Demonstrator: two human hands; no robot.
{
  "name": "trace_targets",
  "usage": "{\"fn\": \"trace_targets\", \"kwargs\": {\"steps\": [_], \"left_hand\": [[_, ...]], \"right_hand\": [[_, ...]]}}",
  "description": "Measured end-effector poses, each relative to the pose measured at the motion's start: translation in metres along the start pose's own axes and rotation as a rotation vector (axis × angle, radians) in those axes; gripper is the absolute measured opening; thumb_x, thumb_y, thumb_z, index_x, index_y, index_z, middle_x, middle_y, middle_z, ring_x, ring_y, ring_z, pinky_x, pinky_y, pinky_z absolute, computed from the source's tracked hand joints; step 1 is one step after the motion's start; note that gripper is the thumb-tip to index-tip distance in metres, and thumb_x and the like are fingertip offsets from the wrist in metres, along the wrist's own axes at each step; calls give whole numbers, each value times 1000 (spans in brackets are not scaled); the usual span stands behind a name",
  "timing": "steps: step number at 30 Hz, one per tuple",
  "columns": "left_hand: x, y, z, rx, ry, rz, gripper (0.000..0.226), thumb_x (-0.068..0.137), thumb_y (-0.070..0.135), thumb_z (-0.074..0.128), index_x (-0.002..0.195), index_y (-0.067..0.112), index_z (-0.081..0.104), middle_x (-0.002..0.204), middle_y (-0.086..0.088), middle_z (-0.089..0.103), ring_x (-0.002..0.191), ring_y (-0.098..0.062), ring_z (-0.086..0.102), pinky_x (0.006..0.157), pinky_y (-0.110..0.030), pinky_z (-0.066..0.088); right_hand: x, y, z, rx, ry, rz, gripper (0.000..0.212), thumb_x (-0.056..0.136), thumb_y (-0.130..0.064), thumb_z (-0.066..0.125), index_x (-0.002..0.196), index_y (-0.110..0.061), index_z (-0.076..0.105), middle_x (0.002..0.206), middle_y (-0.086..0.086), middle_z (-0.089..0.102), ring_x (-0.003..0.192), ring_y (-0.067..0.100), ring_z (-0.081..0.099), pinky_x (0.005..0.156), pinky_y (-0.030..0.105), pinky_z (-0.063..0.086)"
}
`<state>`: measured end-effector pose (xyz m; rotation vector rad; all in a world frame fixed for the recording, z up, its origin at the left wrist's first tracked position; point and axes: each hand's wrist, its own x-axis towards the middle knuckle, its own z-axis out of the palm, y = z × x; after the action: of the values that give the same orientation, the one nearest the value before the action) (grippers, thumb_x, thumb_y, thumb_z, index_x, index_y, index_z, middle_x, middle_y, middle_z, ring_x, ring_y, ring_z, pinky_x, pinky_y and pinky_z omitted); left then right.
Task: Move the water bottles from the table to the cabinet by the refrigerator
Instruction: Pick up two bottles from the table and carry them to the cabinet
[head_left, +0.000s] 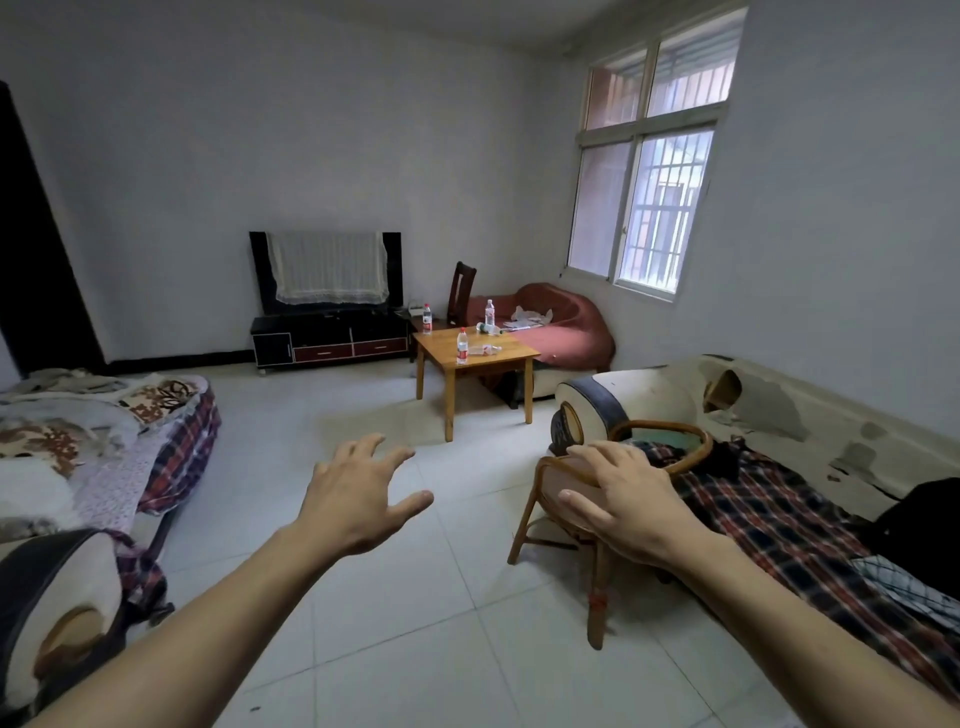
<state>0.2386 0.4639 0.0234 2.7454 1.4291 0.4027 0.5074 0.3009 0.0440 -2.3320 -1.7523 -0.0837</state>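
Observation:
A small wooden table stands across the room. On it a red-labelled water bottle stands upright near the front, and a clear bottle lies on its side beside it. Another upright bottle and a lying bottle are at the table's far side. One more red-labelled bottle stands behind the table's left corner. My left hand and my right hand are stretched out in front of me, fingers spread, holding nothing, far from the table. No refrigerator or cabinet beside one is in view.
A rattan chair stands under my right hand. Plaid-covered sofas line the right and left sides. A black TV stand, a dark wooden chair and a red armchair sit by the far wall. Tiled floor lies between.

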Motion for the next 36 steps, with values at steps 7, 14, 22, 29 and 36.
{"fn": "trace_targets", "kwargs": {"steps": [7, 14, 22, 29, 36], "left_hand": [[110, -31, 35, -40, -8, 0, 70, 87, 71, 45, 149, 39, 35, 160, -1, 26, 145, -24, 26, 111, -47, 33], [238, -90, 59, -42, -15, 24, 71, 87, 72, 43, 149, 39, 31, 161, -1, 24, 145, -24, 25, 109, -47, 32], [376, -125, 84, -112, -33, 58, 69, 86, 74, 42, 146, 41, 36, 159, 0, 27, 144, -24, 28, 110, -48, 33], [506, -136, 129, -120, -93, 20, 71, 85, 76, 42, 146, 40, 36, 160, 0, 26, 144, -25, 29, 109, -49, 35], [650, -127, 144, -67, -116, 11, 82, 80, 81, 44, 149, 40, 32, 160, 2, 28, 143, -25, 31, 112, -49, 36]], "right_hand": [[110, 19, 24, -89, -57, -5, 71, 89, -71, 38, 151, -38, 24, 160, -3, 24, 146, 21, 21, 114, 52, 30], [247, 2, 47, -157, -32, -21, 80, 80, -81, 24, 148, -40, 26, 158, -5, 27, 144, 20, 24, 111, 48, 35], [385, 3, 74, -160, -32, -13, 97, 69, -91, 14, 149, -38, 26, 158, -4, 26, 146, 22, 22, 112, 48, 33], [506, 46, 109, -131, -61, 8, 75, 86, -76, 32, 150, -38, 25, 161, -2, 22, 148, 23, 19, 114, 49, 28], [643, 114, 119, -9, 38, 21, 73, 85, -73, 34, 148, -36, 31, 157, -4, 29, 145, 21, 23, 112, 47, 31]]}}
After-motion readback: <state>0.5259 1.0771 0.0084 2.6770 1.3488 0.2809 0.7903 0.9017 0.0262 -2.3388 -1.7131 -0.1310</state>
